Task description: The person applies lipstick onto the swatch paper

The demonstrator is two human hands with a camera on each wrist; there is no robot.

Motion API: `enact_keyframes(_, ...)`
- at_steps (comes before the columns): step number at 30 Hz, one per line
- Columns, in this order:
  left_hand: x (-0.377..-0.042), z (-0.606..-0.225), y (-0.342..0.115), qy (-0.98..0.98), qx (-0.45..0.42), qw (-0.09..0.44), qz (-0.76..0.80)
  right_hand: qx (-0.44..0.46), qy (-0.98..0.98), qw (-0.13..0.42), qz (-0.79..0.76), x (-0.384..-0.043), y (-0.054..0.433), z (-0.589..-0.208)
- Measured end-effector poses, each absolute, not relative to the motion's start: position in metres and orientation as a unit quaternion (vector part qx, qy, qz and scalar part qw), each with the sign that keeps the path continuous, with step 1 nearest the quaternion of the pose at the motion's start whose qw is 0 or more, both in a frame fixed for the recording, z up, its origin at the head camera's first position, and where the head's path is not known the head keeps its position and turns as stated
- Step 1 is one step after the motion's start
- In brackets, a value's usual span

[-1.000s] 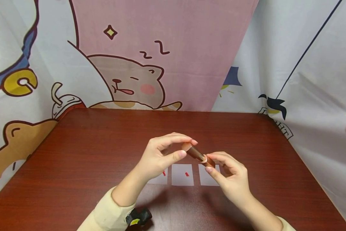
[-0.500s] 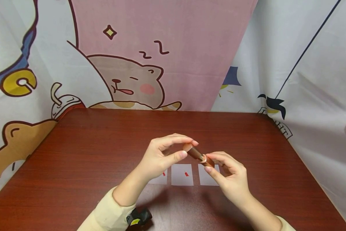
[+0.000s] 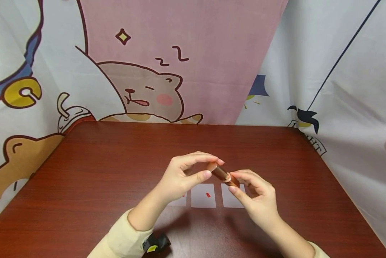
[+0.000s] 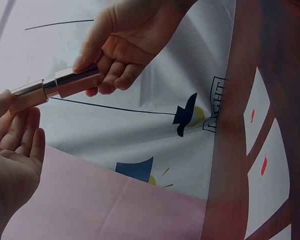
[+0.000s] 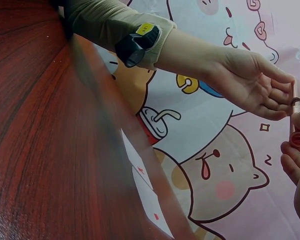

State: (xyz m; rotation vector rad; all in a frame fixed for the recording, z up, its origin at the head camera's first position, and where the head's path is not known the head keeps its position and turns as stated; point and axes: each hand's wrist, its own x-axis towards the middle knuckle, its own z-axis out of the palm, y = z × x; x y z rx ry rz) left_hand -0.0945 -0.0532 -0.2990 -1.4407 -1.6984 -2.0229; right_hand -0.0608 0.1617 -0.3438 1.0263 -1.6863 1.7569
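A rose-gold lipstick tube is held above the table between both hands. My left hand (image 3: 181, 179) pinches the lipstick cap (image 4: 30, 96) by its end between thumb and fingers. My right hand (image 3: 260, 193) grips the lipstick base (image 4: 77, 82) with thumb and fingers. A narrow neck shows between cap and base in the left wrist view, so the cap is partly over the tube. A red round label (image 5: 297, 139) marks the base's end. Below lie three white paper squares: the middle one (image 3: 200, 202) and the left one carry a red mark; the right one (image 3: 229, 200) is partly hidden.
The dark red wooden table (image 3: 115, 172) extends around the papers. A patterned cloth curtain (image 3: 212, 53) hangs behind and at both sides. On the left wrist sits a black camera device (image 3: 155, 243) with a yellow label.
My left hand has shifted slightly right and down with the cap, so the gap between cap and base looks narrower. My right hand has hardly moved.
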Motion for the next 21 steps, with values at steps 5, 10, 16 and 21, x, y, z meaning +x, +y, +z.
enact_keyframes(5, -0.0942, -0.2997, -0.0521, -0.568, -0.48, 0.067, -0.666, 0.375, -0.621, 0.249, 0.642, -0.0606, 0.1619, -0.3438)
enact_keyframes(10, -0.094, -0.3003, -0.0508, -0.575, -0.482, 0.07, -0.657, 0.373, -0.623, 0.252, 0.64, -0.0604, 0.1622, -0.3441)
enact_keyframes(16, -0.0942, -0.3016, -0.0484, -0.571, -0.488, 0.066, -0.657, 0.368, -0.626, 0.253, 0.639, -0.0596, 0.1626, -0.3446)
enact_keyframes(21, -0.0939, -0.3029, -0.047, -0.56, -0.491, 0.057, -0.665, 0.363, -0.635, 0.259, 0.631, -0.0592, 0.1629, -0.3447)
